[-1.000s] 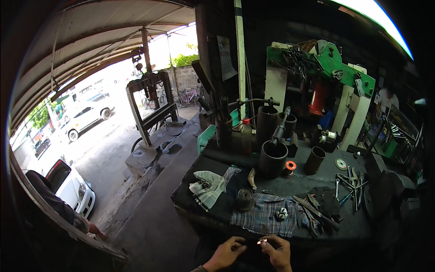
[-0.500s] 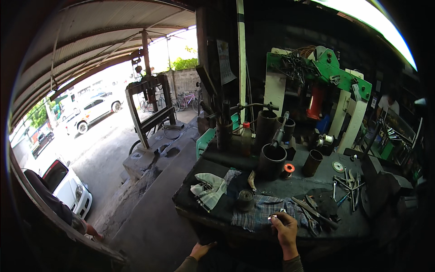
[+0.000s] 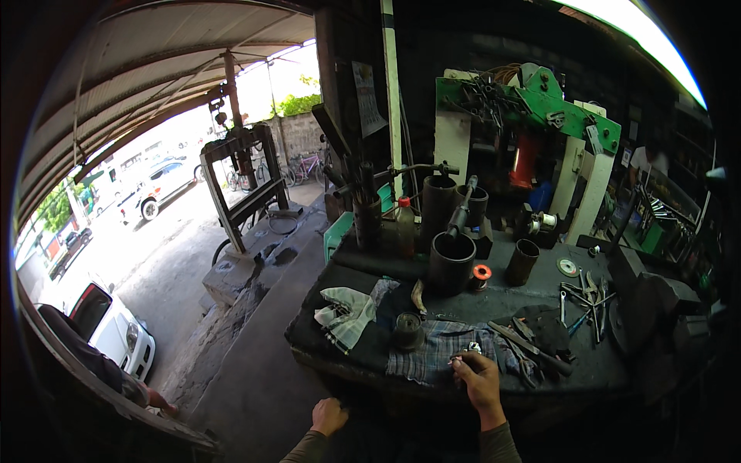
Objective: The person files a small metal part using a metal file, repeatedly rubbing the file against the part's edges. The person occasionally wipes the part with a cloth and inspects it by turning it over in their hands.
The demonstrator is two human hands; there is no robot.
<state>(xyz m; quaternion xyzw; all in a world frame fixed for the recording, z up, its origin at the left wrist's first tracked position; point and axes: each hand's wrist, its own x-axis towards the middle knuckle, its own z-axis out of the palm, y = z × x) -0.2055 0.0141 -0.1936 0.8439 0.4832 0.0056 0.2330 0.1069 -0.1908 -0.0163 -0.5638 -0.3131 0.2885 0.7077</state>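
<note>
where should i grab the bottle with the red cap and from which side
Probably best around its body, below the red cap, coming from the near side: the bottle stands upright, with a dark rod-holding cylinder to its left and another dark cylinder to its right, leaving little room sideways.

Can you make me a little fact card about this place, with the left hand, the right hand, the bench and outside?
Left hand: curled, low in the picture; can't tell whether it holds anything
Right hand: pinching a small shiny piece over a blue plaid cloth
Bench: dark, with an orange spool and a spanner
Outside: white car, at left
</note>
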